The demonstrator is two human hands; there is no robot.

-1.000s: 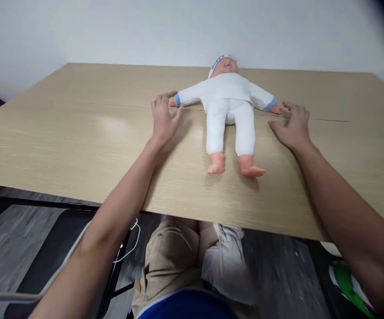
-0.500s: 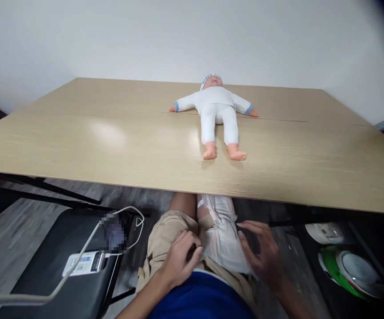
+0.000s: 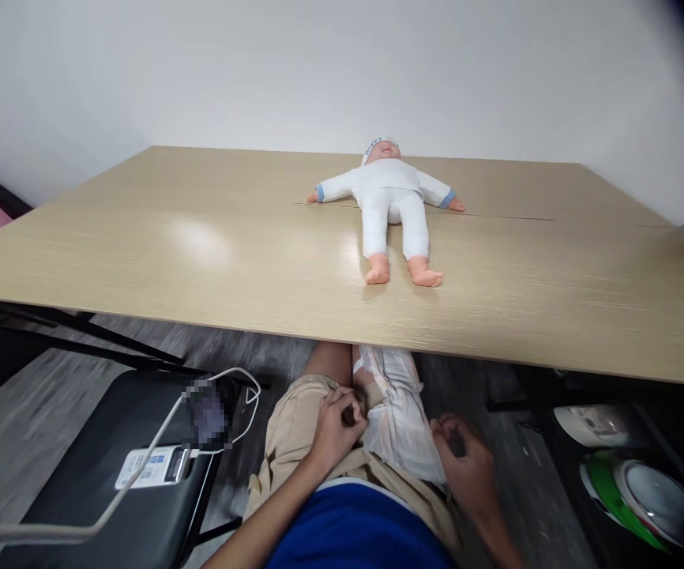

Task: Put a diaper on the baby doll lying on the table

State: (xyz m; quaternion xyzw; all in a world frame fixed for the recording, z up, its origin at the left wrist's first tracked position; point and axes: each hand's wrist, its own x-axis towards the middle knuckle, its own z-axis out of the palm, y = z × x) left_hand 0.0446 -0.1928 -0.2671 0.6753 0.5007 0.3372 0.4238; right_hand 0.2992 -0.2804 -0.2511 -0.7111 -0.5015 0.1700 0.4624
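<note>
Two hands low on a white diaper, doll waiting on the desk above.

Wide wooden desk (image 3: 200,261) carrying a baby doll (image 3: 390,207) flat on its back, limbs spread, well apart from both hands. Black chair (image 3: 110,490) alongside, bearing a cabled phone (image 3: 207,412). White diaper (image 3: 398,423) draped over the lap below the desk edge, likely kept there within easy reach. Left hand (image 3: 337,427) curled, fingertips pinching its near edge; right hand (image 3: 464,466) loosely closed against its other side, grip unclear.
</note>
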